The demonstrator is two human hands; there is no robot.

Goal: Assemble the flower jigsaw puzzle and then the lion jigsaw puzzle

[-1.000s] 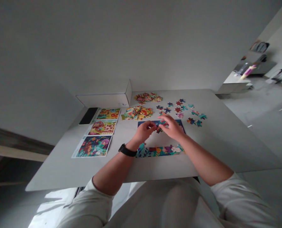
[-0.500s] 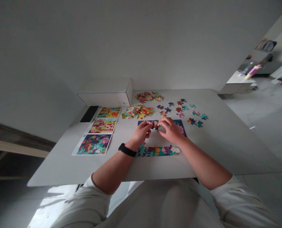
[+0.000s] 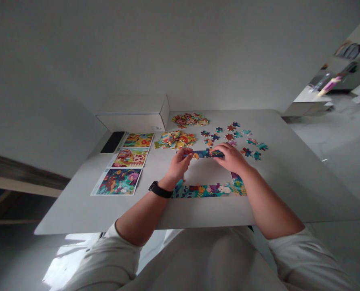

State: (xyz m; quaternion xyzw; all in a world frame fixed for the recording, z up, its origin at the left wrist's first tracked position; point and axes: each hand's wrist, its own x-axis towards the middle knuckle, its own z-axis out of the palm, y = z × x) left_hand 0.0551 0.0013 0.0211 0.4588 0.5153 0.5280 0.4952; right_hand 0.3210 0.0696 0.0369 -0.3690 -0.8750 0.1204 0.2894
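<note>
A jigsaw puzzle frame lies on the table, its bottom strip (image 3: 207, 191) in teal, orange and purple and its middle bare tabletop. Along its far side runs a dark blue strip of joined puzzle pieces (image 3: 201, 154). My left hand (image 3: 178, 166) pinches the left part of this strip, close to an orange patch. My right hand (image 3: 232, 157) has its thumb and fingers closed on the right part. The hands partly hide both far corners. Loose puzzle pieces (image 3: 229, 137) lie beyond my right hand.
Two heaps of pieces, a yellow-orange heap (image 3: 177, 139) and a reddish heap (image 3: 189, 119), lie farther back. At left are three picture sheets (image 3: 119, 182), a black phone-like slab (image 3: 113, 142) and a white box (image 3: 131, 121) by the wall.
My right hand has moved right along the far strip, and more of the strip shows between my hands. The frame's right side is now uncovered. The view has shifted slightly.
</note>
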